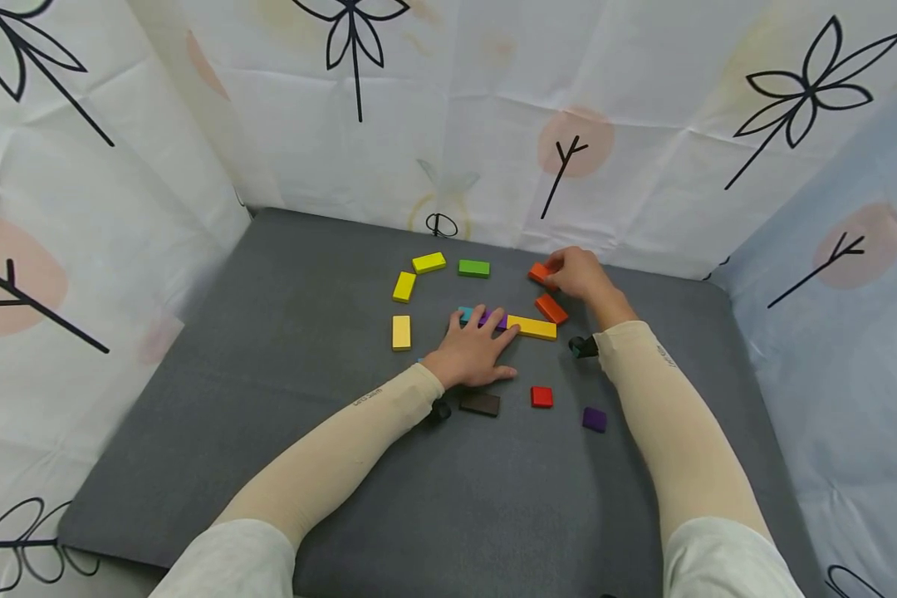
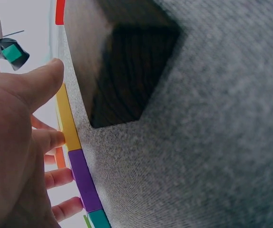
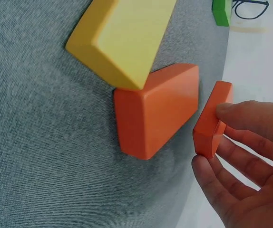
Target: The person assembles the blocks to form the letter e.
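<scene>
My right hand [image 1: 579, 272] pinches an orange block [image 3: 211, 118] between thumb and fingers, at the far right of the blocks. Nearer me lies a second orange block [image 1: 551, 309], its end close to a golden-yellow block [image 1: 536, 329]. My left hand [image 1: 469, 353], fingers spread, lies along a row made of that yellow block, a purple block [image 2: 85, 180] and a teal block [image 2: 98, 218]. Its fingertips touch the row's near side and partly cover it from the head view. A dark brown block [image 1: 480, 404] sits just below the left hand.
Yellow blocks [image 1: 401, 332] curve along the left, and a green block [image 1: 474, 268] lies at the back. A red block [image 1: 541, 397] and a dark purple block [image 1: 594, 419] are nearer me. White patterned cloth [image 1: 486, 166] borders the grey table [image 1: 269, 332] behind.
</scene>
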